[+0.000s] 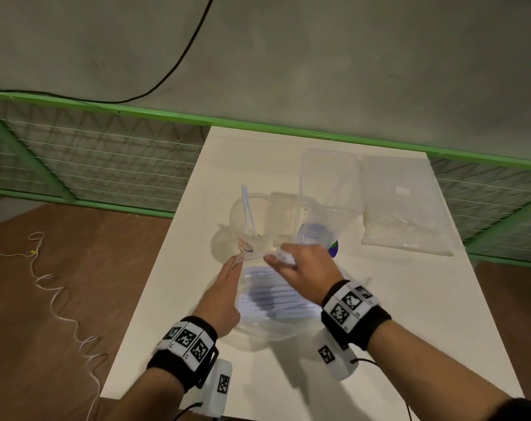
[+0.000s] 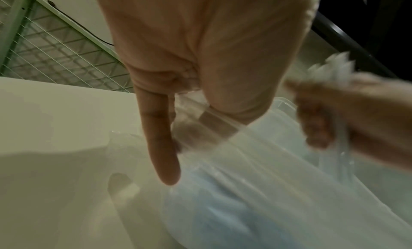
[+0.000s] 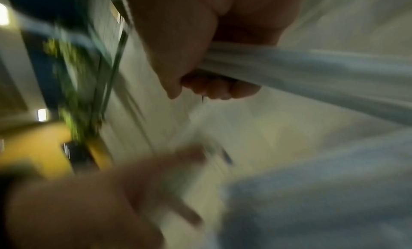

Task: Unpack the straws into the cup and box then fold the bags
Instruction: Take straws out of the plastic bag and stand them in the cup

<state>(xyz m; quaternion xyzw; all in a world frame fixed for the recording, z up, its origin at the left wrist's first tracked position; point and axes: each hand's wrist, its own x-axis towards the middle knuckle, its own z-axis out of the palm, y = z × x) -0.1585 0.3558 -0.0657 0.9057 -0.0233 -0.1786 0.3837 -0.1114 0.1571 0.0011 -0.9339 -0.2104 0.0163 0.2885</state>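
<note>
A clear plastic bag (image 1: 276,325) of paper-wrapped straws (image 1: 270,296) lies on the white table (image 1: 410,314) between my hands. My left hand (image 1: 235,262) pinches the bag's open edge, which the left wrist view shows between thumb and fingers (image 2: 201,118). My right hand (image 1: 281,257) grips a bundle of straws (image 3: 312,67) at the bag's mouth, fingers curled round it (image 3: 209,88). Just beyond stands a clear cup (image 1: 237,208) with two straws (image 1: 247,208) in it. A clear box (image 1: 328,168) stands behind and to the right of the cup.
A second bag of white straws (image 1: 407,214) lies at the table's right far side. A blue printed label (image 1: 316,238) shows just beyond my right hand. A green wire fence (image 1: 288,124) runs behind the table. A white cord (image 1: 60,299) lies on the floor to the left.
</note>
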